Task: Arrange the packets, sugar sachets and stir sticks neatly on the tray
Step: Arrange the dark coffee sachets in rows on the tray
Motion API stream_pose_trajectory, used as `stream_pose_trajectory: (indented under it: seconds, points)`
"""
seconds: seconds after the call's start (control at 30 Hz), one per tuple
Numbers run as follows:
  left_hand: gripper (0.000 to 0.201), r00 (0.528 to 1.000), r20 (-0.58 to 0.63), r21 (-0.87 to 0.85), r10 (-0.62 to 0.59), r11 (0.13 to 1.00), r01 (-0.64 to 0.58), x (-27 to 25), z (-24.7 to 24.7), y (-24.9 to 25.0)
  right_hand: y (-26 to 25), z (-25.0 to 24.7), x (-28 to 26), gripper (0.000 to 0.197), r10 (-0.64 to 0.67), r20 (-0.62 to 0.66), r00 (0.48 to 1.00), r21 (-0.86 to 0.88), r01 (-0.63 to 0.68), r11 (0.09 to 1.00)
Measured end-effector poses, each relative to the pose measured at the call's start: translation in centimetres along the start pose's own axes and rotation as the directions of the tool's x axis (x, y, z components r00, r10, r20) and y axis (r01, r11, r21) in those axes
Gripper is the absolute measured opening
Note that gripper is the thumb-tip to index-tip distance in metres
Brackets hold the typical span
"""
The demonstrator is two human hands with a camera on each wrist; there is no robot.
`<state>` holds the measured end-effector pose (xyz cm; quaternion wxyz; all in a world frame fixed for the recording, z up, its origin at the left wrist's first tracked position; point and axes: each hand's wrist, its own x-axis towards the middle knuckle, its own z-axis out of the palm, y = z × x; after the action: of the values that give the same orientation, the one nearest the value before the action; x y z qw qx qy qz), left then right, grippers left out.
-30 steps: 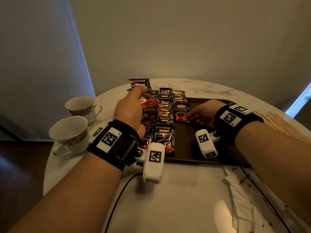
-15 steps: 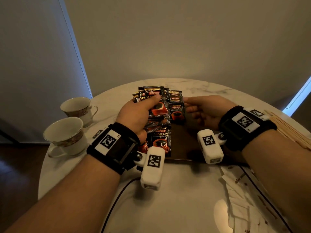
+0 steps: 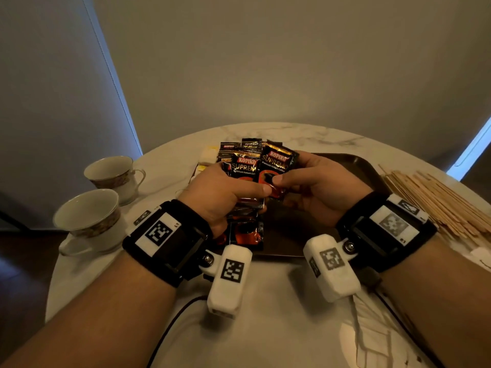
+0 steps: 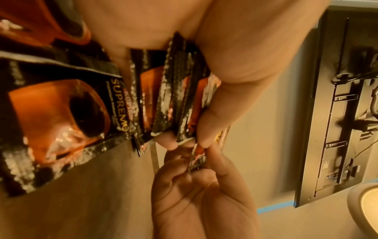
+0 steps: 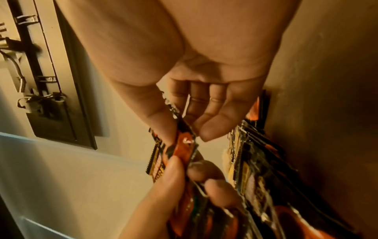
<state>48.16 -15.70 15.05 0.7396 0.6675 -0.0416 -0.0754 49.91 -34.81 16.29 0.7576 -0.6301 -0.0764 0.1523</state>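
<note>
Both hands meet above the near half of the tray [image 3: 356,166]. From the head view I see my left hand [image 3: 220,189] curled round a fanned stack of packets [image 3: 243,166], thumb laid across their fronts, while my right hand [image 3: 318,187] pinches a single packet [image 3: 277,166] between thumb and fingertips — it stands upright, its left edge overlapping the stack. On the left wrist view the stack shows edge-on, several black-and-orange packets clamped between thumb and fingers [image 4: 214,111], with the right hand below nipping the corner of the outermost one. The right wrist view confirms the pinch: the thumb presses one face of the packet and the fingers back the other.

More packets [image 3: 245,233] lie flat in an overlapping row along the left part of the dark tray, under my left hand. Pale sugar sachets [image 3: 208,155] sit on the worktop [image 3: 265,328] just beyond the tray's far left corner. Stir sticks [image 3: 435,203] lie in a loose heap on the worktop, right of the tray and off it. White paper pieces [image 3: 372,338] lie near my right forearm; I cannot tell what they are. Two teacups [image 3: 90,221] stand at the worktop's left edge — one nearer, one behind it.
</note>
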Motion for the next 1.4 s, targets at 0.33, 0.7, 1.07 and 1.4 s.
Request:
stream_pose_trajectory:
  seconds: [0.33, 0.7, 1.07, 1.4]
  points:
    - [0.043, 0.999, -0.041, 0.006, 0.016, 1.000, -0.016, -0.2, 0.1, 0.5, 0.1, 0.3, 0.2, 0.034, 0.076, -0.143, 0.987, 0.233, -0.041, 0.972]
    - [0.009, 0.959, -0.279, -0.139, -0.052, 0.990, 0.014, -0.4, 0.1, 1.5, -1.3, -1.3, 1.9, 0.012, 0.022, -0.319, 0.948, 0.069, 0.000, 0.998]
    - [0.026, 0.920, -0.376, -0.195, -0.108, 0.980, 0.035, -0.2, -0.6, 2.2, 0.0, -2.2, 3.6, 0.014, 0.291, -0.427, 0.856, -0.241, -0.418, 0.876]
    - [0.031, 0.921, -0.369, -0.206, -0.122, 0.977, 0.047, 0.0, -0.9, 2.2, -0.3, -1.8, 3.9, 0.018, 0.342, -0.437, 0.832, -0.337, -0.504, 0.795]
